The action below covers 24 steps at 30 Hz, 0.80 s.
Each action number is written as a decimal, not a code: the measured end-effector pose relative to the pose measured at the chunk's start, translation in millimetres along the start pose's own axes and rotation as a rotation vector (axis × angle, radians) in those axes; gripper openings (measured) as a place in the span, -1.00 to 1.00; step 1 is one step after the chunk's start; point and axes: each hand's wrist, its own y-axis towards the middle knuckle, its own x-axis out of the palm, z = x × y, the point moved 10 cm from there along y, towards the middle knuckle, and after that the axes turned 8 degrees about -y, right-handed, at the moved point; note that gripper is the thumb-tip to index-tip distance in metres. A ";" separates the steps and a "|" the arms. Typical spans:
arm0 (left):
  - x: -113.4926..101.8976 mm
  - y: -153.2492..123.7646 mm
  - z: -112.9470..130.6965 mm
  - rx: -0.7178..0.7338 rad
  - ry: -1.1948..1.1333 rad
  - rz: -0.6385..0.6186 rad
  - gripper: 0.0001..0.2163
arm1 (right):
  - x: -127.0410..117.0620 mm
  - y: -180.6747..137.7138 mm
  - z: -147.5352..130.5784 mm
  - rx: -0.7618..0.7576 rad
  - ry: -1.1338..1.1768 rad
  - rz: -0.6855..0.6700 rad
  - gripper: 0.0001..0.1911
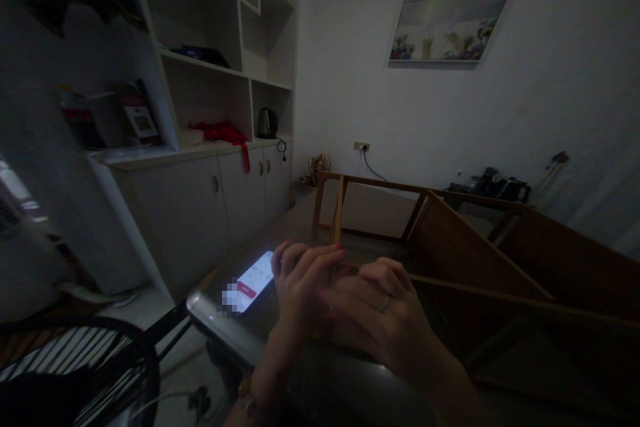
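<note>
My two hands meet over the near end of a dark, glossy table (235,337). My left hand (300,280) has red nails and a bracelet at the wrist; its fingers are stretched out and slightly bent, holding nothing. My right hand (385,320) wears a ring, and its curled fingers lie over the base of my left hand. A lit phone (253,283) lies screen up on the table just left of my left hand, close to its fingertips. Whether anything small sits between my hands is hidden.
A wooden furniture frame (450,247) with panels lies on the table beyond and right of my hands. A black fan grille (75,367) is at the lower left. White cabinets and shelves (210,193) line the left wall, with a kettle (267,123) and red cloth (223,132).
</note>
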 end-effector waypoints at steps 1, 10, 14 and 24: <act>-0.1 -0.1 0.2 -0.002 -0.006 -0.011 -0.76 | -1.2 -0.9 -1.2 -0.015 -0.020 0.021 -0.80; 0.5 -1.3 -2.5 -0.030 -0.022 -0.051 -0.80 | 15.1 -3.1 6.8 0.087 0.132 -0.015 -0.60; 0.6 -1.5 -3.1 -0.025 -0.022 -0.049 -0.76 | 19.1 -3.7 4.6 0.114 0.112 0.009 -0.65; -0.3 -1.4 -2.2 -0.037 -0.038 -0.055 -0.68 | 24.9 -4.4 -9.4 0.051 -0.169 0.022 -0.82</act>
